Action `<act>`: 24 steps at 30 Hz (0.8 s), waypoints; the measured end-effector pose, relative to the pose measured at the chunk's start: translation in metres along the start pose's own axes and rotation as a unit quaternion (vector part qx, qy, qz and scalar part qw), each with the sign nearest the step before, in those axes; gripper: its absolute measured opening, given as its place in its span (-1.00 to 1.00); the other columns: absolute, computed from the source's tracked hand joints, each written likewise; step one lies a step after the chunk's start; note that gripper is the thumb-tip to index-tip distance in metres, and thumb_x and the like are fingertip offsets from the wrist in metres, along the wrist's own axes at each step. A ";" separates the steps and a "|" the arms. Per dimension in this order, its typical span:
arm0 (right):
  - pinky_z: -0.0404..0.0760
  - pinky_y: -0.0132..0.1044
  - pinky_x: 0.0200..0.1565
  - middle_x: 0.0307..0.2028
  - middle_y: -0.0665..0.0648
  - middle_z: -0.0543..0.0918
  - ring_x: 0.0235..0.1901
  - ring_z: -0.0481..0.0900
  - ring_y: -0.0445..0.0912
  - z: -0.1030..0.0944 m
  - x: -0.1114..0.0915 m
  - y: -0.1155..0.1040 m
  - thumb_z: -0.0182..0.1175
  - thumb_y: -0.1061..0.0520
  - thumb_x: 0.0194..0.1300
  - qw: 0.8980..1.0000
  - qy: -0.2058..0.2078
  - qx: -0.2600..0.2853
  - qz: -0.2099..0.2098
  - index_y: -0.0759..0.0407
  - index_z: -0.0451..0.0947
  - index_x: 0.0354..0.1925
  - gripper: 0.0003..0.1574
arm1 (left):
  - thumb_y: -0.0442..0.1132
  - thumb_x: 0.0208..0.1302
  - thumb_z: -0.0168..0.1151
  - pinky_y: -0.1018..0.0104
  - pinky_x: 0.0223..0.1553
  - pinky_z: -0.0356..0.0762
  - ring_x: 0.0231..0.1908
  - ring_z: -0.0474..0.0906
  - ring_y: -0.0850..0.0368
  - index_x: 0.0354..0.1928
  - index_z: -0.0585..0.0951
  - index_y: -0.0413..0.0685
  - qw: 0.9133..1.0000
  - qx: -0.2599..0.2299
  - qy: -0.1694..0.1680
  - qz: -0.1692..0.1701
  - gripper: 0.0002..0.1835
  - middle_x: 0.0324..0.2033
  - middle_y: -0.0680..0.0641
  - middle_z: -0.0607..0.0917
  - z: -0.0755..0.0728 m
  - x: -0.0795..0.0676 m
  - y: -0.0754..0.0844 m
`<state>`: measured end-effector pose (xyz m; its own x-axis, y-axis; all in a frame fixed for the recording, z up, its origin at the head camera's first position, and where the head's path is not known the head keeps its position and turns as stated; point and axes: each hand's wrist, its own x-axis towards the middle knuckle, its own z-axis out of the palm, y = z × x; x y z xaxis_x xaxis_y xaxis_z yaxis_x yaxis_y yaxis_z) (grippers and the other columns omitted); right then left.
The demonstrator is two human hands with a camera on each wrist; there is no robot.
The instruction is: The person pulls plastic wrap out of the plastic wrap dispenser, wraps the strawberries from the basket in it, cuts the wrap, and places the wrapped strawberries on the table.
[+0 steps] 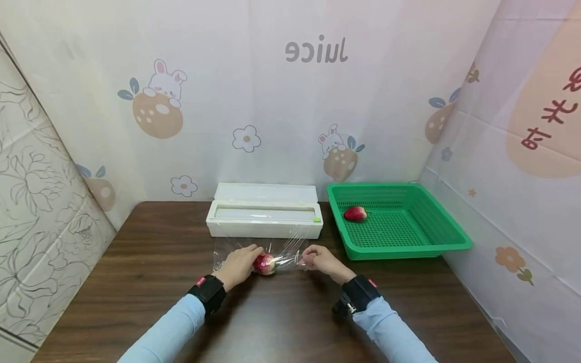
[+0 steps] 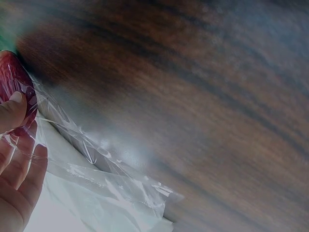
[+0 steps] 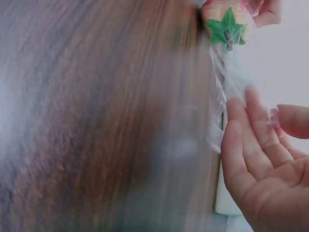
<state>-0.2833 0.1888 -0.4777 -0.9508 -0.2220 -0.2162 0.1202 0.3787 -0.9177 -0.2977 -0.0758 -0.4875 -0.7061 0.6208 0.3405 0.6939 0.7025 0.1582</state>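
Note:
A red strawberry (image 1: 265,264) with a pale top lies on the table, wrapped in clear plastic film (image 1: 290,253). My left hand (image 1: 239,264) grips it from the left, thumb on one side and fingers on the other, as the left wrist view shows. In the right wrist view the strawberry's green star-shaped leaf cap (image 3: 227,29) faces my right hand (image 3: 270,150). That hand pinches a gathered bit of film between thumb and fingers, to the right of the fruit. Film stretches from the strawberry to this hand and back toward the white box (image 1: 265,229).
Behind the hands the white film box stands with its lid raised and a roll inside. A green plastic basket (image 1: 408,252) on the right holds another red strawberry (image 1: 355,214). Patterned curtains (image 1: 272,101) hang along the back and sides of the dark wooden table (image 1: 150,272).

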 end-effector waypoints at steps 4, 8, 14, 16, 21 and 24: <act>0.60 -0.20 -0.24 -0.40 0.20 0.51 -0.45 0.54 -0.13 0.000 0.004 0.004 -0.11 0.32 0.31 0.999 -0.010 0.051 0.015 0.47 0.33 -0.09 -0.75 | -0.48 -0.17 0.39 0.16 -0.41 0.54 -0.39 0.58 0.02 -0.17 0.50 -0.04 1.000 -0.004 -0.003 -0.004 -0.55 -0.33 0.00 0.56 0.002 0.000 -0.002; 0.59 -0.28 -0.39 -0.45 0.18 0.45 -0.57 0.49 -0.15 0.000 0.010 0.009 -0.13 0.36 0.31 0.997 -0.002 0.073 0.024 0.49 0.31 -0.07 -0.75 | -0.49 -0.18 0.39 0.12 -0.43 0.54 -0.40 0.57 -0.01 -0.18 0.50 -0.05 1.000 -0.013 0.004 0.001 -0.55 -0.33 -0.02 0.56 0.003 0.000 -0.003; 0.50 -0.27 -0.39 -0.45 0.13 0.52 -0.50 0.50 -0.12 0.004 0.009 0.006 0.04 0.33 0.21 0.987 0.105 -0.116 -0.047 0.31 0.47 -0.23 -0.86 | -0.55 -0.23 0.35 0.12 -0.49 0.50 -0.44 0.55 -0.03 -0.21 0.47 -0.12 0.999 -0.024 0.025 0.022 -0.55 -0.37 -0.06 0.54 0.003 0.000 0.000; 0.49 -0.22 -0.33 -0.40 0.12 0.56 -0.41 0.52 -0.08 0.010 0.005 -0.002 0.12 0.29 0.16 0.954 0.172 -0.224 -0.101 0.24 0.54 -0.27 -0.87 | -0.54 -0.21 0.34 0.13 -0.47 0.51 -0.42 0.56 -0.02 -0.21 0.48 -0.11 0.999 -0.024 0.017 0.018 -0.56 -0.36 -0.05 0.54 0.003 0.001 0.000; 0.53 -0.16 -0.18 -0.24 0.14 0.58 -0.23 0.53 -0.02 0.043 -0.004 -0.033 0.21 0.25 0.11 0.890 0.175 -0.351 -0.233 0.22 0.57 -0.19 -0.77 | -0.52 -0.18 0.35 0.14 -0.39 0.53 -0.36 0.58 0.01 -0.20 0.52 -0.07 0.999 -0.028 -0.014 -0.004 -0.57 -0.33 -0.02 0.57 0.004 0.003 -0.003; 0.55 -0.22 -0.12 -0.14 0.12 0.55 -0.15 0.52 -0.06 0.065 -0.003 -0.045 0.22 0.19 0.13 0.861 0.096 -0.414 -0.280 0.23 0.54 -0.09 -0.67 | -0.54 -0.20 0.32 0.17 -0.37 0.52 -0.35 0.57 0.05 -0.22 0.54 -0.04 0.999 -0.039 -0.023 -0.021 -0.58 -0.34 0.02 0.58 0.005 0.007 -0.007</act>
<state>-0.2670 0.1140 -0.4574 -0.8328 -0.4556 0.3144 -0.5415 0.7885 -0.2918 -0.3076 -0.0748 -0.4905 -0.7396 0.6077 0.2891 0.6708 0.7003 0.2441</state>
